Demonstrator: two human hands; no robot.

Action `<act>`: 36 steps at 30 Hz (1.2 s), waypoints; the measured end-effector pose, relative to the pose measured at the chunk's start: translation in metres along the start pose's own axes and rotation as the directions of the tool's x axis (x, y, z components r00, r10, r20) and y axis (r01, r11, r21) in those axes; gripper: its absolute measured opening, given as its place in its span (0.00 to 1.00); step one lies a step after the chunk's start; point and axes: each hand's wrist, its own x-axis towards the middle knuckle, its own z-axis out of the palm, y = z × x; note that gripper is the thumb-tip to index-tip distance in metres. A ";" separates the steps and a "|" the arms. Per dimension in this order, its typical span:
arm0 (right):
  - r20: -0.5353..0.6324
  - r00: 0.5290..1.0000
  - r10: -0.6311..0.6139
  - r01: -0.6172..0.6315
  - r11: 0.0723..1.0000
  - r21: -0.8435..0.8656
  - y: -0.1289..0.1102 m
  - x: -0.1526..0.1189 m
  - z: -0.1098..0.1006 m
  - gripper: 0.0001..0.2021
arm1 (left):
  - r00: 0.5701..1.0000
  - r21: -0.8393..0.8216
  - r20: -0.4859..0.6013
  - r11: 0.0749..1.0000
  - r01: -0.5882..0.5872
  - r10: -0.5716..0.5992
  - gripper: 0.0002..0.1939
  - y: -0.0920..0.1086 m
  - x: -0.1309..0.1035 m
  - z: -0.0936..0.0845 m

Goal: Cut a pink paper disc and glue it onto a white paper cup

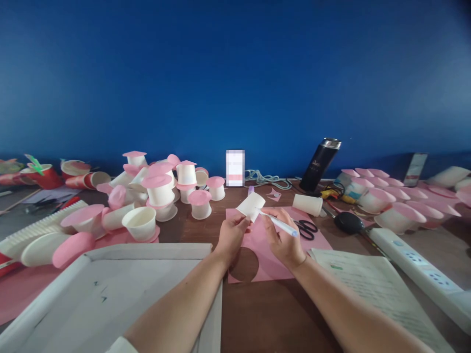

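Cup (251, 207) is held in the left hand (232, 238), tilted, over the pink sheet (267, 267). Left fingers are closed on the cup's near side; thumb and index nearly together there.

Pen (280, 223) is gripped in the right hand (286, 243), fingers bent round the barrel. Light-blue end is pointed toward the right forearm, other end is brought right up to the cup. Actual contact can't be confirmed; tip too small to tell.

Pink sheet is laid flat on the surface (272, 318). A round hole is cut in its near left part; brown is seen through it.

Scissors (308, 229) are placed on the sheet, just right of the right hand, blades mostly hidden by it. Spare cup (306, 204) is laid on its side behind them. Pink scrap (274, 194) is left farther back, near the cable (268, 180).

Phone (235, 169) is stood upright at the wall (235, 73), roughly straight ahead; screen blurred. Flask (320, 164) is leaned to the right of it.

Left: a cluster of white cups is topped with pink discs, some tipped over. White tray (147, 279) is set in front, partly covered by the left forearm. Right: more disc-topped cups are packed in a group. Written paper (360, 279) and power strip (415, 267) are placed nearer, right of the right forearm.
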 end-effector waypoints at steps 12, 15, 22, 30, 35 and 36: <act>0.041 0.994 -0.104 0.107 0.992 -0.074 0.002 -0.005 0.006 0.08 | 0.999 0.015 0.046 1.000 -0.018 0.017 0.12 0.005 -0.003 0.000; 0.068 0.989 -0.128 0.132 0.989 -0.064 0.002 -0.005 0.006 0.08 | 0.997 0.041 0.074 0.999 -0.034 0.030 0.12 0.003 -0.003 0.000; 0.045 0.997 -0.062 0.066 0.994 -0.085 0.003 -0.007 0.009 0.07 | 0.999 0.091 0.038 0.996 0.014 -0.017 0.13 0.003 -0.001 -0.004; 0.056 0.996 -0.066 0.069 0.996 -0.049 0.002 -0.008 0.010 0.09 | 0.998 0.097 0.053 0.995 0.022 -0.027 0.14 0.001 0.001 -0.007; 0.100 0.991 -0.090 0.096 0.994 -0.053 0.004 -0.007 0.010 0.09 | 0.998 0.111 0.058 0.993 0.028 -0.035 0.16 -0.002 0.003 -0.006; 0.087 0.993 -0.083 0.089 0.994 -0.069 0.005 -0.006 0.010 0.09 | 0.998 0.121 0.056 0.992 0.029 -0.036 0.16 -0.003 0.003 -0.006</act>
